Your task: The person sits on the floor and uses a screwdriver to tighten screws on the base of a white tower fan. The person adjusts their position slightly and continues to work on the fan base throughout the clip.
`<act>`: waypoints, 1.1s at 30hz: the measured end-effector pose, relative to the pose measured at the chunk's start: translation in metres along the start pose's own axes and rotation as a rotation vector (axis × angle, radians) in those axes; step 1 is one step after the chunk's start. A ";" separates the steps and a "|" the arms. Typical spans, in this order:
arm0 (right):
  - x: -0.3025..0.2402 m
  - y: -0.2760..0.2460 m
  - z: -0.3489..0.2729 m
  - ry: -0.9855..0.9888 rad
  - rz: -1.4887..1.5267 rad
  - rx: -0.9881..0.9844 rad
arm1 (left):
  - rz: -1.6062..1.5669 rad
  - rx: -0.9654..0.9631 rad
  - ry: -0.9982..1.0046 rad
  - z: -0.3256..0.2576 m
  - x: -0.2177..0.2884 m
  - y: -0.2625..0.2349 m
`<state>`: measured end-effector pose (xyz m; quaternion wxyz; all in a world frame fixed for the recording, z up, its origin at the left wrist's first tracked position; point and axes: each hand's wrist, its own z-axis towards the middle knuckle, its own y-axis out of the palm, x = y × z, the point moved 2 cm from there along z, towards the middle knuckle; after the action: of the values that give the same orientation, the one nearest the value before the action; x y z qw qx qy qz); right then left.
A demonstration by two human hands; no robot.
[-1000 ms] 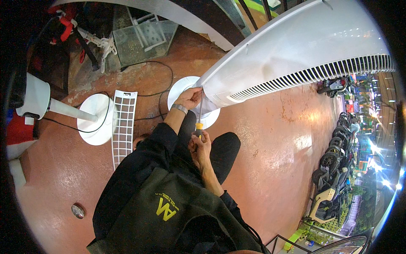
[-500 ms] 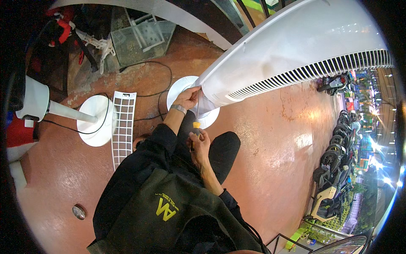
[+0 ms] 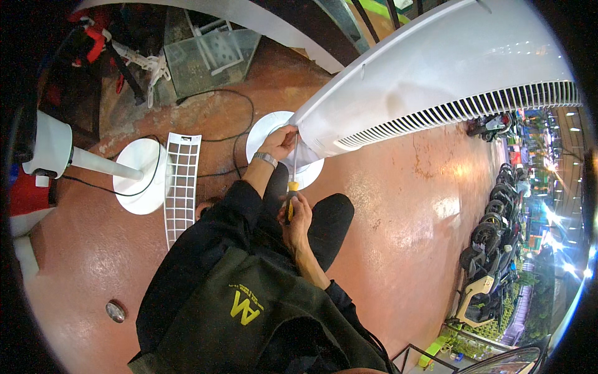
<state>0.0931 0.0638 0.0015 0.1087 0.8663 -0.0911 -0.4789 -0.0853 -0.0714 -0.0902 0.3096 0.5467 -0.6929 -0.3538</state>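
Right hand (image 3: 299, 219) grips the screwdriver (image 3: 293, 187) by its yellow-and-black handle, fingers wrapped round; shaft runs away from the person to the lower end of a tall white housing (image 3: 423, 81) with a slatted grille. Left hand (image 3: 282, 144), metal watch (image 3: 266, 159) on wrist, has fingertips together at that lower end, right by the shaft tip; can't tell if they pinch the shaft or the housing. Both are over or near a round white base (image 3: 258, 134) on the reddish floor (image 3: 398, 237); left hand covers part of its near-left edge. Left of it: white grid panel (image 3: 181, 186) overlapping the right edge of a second round base (image 3: 146, 202) with a pole (image 3: 109, 163). Black cord (image 3: 252, 106) loops between. Motorcycles (image 3: 489, 234) line the floor's right edge.
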 end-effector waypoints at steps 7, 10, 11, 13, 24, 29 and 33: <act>0.004 0.006 0.002 -0.107 -0.076 0.018 | 0.024 -0.068 0.071 0.016 0.000 -0.014; 0.005 0.001 0.003 -0.121 -0.075 0.037 | 0.020 -0.050 0.087 -0.001 -0.007 0.005; 0.004 0.001 0.002 -0.123 -0.076 0.041 | 0.022 -0.042 0.087 -0.004 -0.006 0.007; 0.004 -0.002 0.005 -0.121 -0.097 0.000 | 0.030 -0.017 0.094 -0.007 -0.006 0.007; 0.009 -0.009 0.004 -0.108 -0.121 0.037 | -0.017 -0.077 0.111 -0.006 -0.008 0.003; 0.003 -0.003 0.004 -0.119 -0.166 0.059 | -0.005 -0.042 0.110 -0.002 -0.008 0.000; -0.001 0.000 0.003 -0.109 -0.122 0.033 | -0.014 -0.061 0.108 -0.002 -0.007 0.000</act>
<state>0.0899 0.0632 0.0005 0.0600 0.8445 -0.0516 -0.5297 -0.0823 -0.0645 -0.0891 0.3608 0.5601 -0.6602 -0.3467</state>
